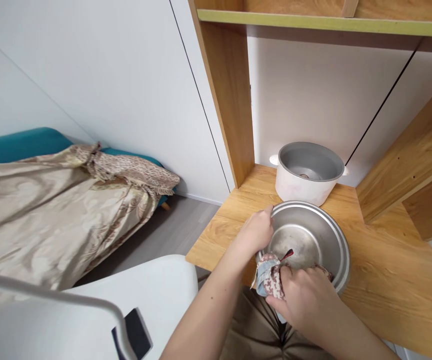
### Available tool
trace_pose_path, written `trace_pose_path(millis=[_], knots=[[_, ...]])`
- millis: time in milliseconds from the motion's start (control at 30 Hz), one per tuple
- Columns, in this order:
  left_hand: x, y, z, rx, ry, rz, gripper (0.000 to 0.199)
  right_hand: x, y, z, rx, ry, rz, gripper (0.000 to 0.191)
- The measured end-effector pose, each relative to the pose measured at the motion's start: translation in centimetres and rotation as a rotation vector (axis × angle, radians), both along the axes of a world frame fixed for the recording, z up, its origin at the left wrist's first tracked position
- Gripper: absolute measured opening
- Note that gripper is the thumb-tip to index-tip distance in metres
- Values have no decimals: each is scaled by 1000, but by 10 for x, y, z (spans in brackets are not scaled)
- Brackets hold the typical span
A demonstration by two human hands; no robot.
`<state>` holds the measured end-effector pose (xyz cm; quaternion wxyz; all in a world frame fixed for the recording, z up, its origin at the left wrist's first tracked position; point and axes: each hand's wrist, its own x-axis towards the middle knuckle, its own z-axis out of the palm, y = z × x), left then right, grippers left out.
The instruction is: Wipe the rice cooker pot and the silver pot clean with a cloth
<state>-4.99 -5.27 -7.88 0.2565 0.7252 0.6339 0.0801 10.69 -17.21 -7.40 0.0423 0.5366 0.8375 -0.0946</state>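
Note:
A silver metal bowl with a ridged rim and a stained, rounded bottom stands at the table's near edge. My left hand is closed on the bowl's left rim, thumb side up. Bunched in my right hand is a cloth with a brown-and-white pattern, a light blue patch and a small dark red tag. The cloth lies against the near rim and covers part of it. Right behind the bowl stands a white pot with a grey inside and small white side handles; a small round part shows at its bottom.
The wooden table carries a shelf frame with an upright board at left and a yellow-edged shelf above. A slanted wooden post stands at right. To the left are a white chair and a cloth-covered teal sofa.

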Motion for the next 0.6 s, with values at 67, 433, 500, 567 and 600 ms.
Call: trace_pose_path(millis=[67, 433, 500, 567, 600], knots=[[0, 0, -1, 6, 4, 5, 47, -1, 1, 3, -50, -25, 1, 29], [3, -2, -12, 27, -93, 121, 40, -7, 1, 4, -97, -37, 14, 26], [4, -3, -12, 21, -110, 142, 40, -8, 2, 4, -94, -32, 23, 26], [4, -7, -13, 13, -146, 154, 42, -8, 2, 3, -93, -29, 23, 27], [3, -10, -13, 10, -165, 158, 45, -8, 2, 3, -93, -28, 20, 28]])
